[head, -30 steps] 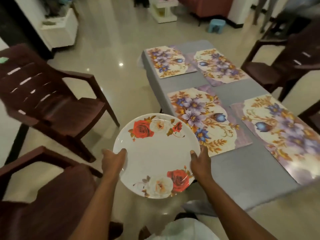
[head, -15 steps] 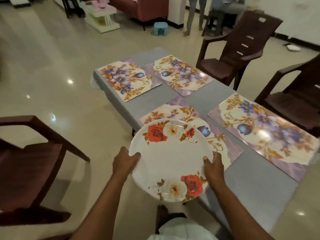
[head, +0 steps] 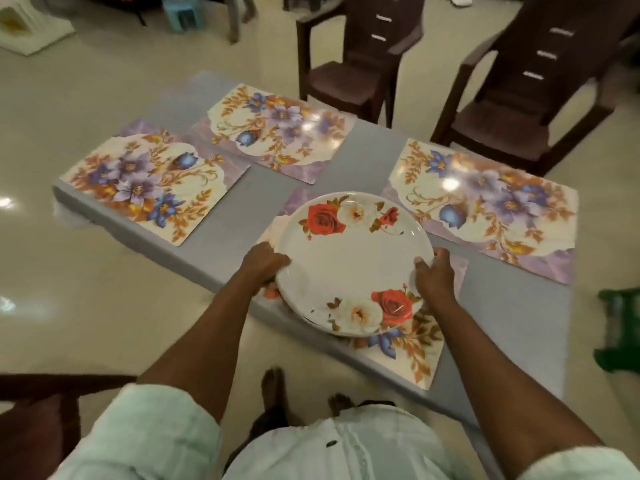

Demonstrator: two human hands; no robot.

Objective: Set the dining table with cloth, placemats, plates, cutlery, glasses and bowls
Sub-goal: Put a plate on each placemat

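A white plate with red and cream roses (head: 349, 265) is held over the near placemat (head: 412, 348), which it mostly hides. My left hand (head: 265, 266) grips its left rim and my right hand (head: 434, 277) grips its right rim. More plate edges show beneath it, so it seems to top a small stack. The table carries a grey cloth (head: 228, 233). Three other floral placemats lie bare: far left (head: 149, 185), back middle (head: 277, 133) and right (head: 485, 206).
Two dark brown plastic chairs (head: 353, 64) (head: 526, 109) stand behind the table. Part of another brown chair (head: 34, 420) is at the lower left. A green object (head: 620, 327) sits at the right edge. The floor is glossy tile.
I have stepped up to the table's long side. The plate moved from beside the table's edge to over the near placemat. Both hands keep their hold on the rim.
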